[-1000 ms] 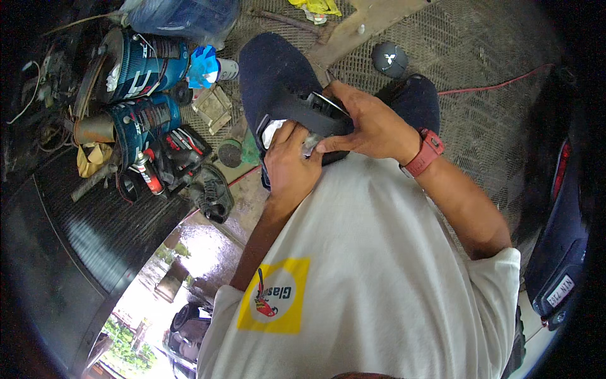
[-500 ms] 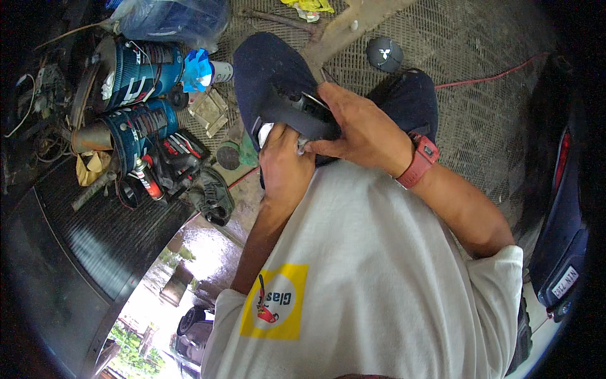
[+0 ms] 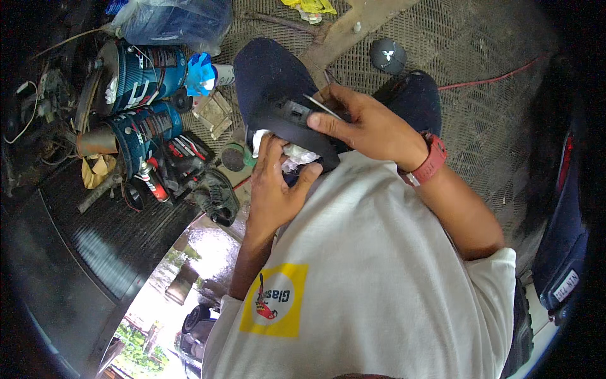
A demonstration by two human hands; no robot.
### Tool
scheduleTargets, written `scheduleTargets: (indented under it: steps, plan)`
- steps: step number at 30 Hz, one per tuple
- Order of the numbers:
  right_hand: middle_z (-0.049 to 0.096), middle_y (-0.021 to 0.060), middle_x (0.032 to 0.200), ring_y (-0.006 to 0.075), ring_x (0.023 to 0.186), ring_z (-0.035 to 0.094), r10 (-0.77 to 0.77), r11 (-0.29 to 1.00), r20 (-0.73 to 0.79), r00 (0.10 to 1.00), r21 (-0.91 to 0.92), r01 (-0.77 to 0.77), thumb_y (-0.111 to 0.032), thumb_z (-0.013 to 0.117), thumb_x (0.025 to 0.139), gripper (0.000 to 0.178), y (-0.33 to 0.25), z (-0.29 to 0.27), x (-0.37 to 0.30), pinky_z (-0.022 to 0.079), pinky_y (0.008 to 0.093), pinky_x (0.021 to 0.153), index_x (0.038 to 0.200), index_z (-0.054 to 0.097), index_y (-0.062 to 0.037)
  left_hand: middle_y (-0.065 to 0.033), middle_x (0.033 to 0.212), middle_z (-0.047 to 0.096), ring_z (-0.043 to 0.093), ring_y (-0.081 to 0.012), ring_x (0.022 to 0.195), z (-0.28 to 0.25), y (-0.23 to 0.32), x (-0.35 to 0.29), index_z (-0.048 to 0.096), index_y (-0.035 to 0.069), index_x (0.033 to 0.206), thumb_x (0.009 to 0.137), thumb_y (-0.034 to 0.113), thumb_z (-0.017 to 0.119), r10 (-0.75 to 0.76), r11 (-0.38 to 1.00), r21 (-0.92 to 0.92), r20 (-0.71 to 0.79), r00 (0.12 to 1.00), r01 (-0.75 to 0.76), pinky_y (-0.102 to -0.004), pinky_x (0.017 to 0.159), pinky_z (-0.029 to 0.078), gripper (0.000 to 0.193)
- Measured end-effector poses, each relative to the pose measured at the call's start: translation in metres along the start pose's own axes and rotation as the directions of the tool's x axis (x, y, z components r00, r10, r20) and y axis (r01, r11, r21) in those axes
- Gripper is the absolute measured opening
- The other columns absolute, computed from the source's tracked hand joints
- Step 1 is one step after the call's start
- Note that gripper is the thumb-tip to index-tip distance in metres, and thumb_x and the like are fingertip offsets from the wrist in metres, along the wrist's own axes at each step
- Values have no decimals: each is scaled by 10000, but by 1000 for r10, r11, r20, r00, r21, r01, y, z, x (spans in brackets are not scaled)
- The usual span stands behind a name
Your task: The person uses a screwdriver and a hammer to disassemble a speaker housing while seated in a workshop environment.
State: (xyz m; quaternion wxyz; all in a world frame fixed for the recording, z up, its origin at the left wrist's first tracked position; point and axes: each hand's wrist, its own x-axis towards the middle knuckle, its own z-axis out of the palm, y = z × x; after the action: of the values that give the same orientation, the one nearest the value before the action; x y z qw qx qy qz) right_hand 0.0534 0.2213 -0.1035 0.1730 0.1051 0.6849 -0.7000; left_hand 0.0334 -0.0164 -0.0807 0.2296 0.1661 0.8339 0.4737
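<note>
Compared with the earlier frame, the right thumb has moved up from near the left hand onto the black part, and the left thumb now stands apart from its fingers. At six o'clock of this part, the left hand is half open, its fingers bent into white crumpled material; how firmly they hold, I cannot tell. At three o'clock, the right hand is closed on the part, though its fingertips are hidden. A thin pale strip shows beside its fingers. All this lies over the dark trousers. If the left support is loose, the part could, I judge, turn or slip between the legs; a hard pull could tear the white material. Farther away are a shoe between seven and eight o'clock, blue cans at ten, and a dark round cap at two.
</note>
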Motion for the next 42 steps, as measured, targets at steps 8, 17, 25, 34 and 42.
scheduleTargets:
  steps: [8,17,25,34,42]
  plan:
    - [768,33,1027,98,831,667,163,928,71,984,328,-177,-336,649,1130,366,-9,10,5,503,276,634,1234,767,-5,-157,1270,634,689,-279,1168,6,9,1,580,-32,1402,928,162,892,-52,998,5,-218,974,55,-419,981,578,600]
    - [793,51,1137,64,997,737,97,861,155,983,482,-161,-213,633,1117,307,-13,22,16,475,198,599,1328,721,-7,-121,1319,699,696,-203,1174,-36,-10,-6,559,-10,1469,988,115,822,-97,967,-248,-157,983,56,-367,980,592,562]
    - [771,49,961,89,836,672,-108,898,52,993,434,75,-41,732,998,185,16,45,10,554,279,778,1169,755,26,-103,1331,703,688,-200,1193,-40,-7,-5,544,0,1496,983,129,848,-136,926,-373,-166,977,66,-389,1077,548,610]
    - [738,50,952,120,885,683,-379,923,-78,922,42,383,-57,715,1042,169,6,47,5,558,310,840,1192,759,6,-63,1253,674,661,-175,1149,-23,-2,-9,554,27,1411,966,37,805,-186,973,-185,-281,941,137,-376,1038,549,512]
    - [731,213,877,446,849,719,-226,939,158,961,-228,259,-267,654,1102,221,-24,10,-11,540,538,758,1136,759,-76,-54,1191,681,644,-127,1079,-38,12,-10,560,35,1326,983,30,770,-184,965,-235,-277,943,120,-314,968,533,402]
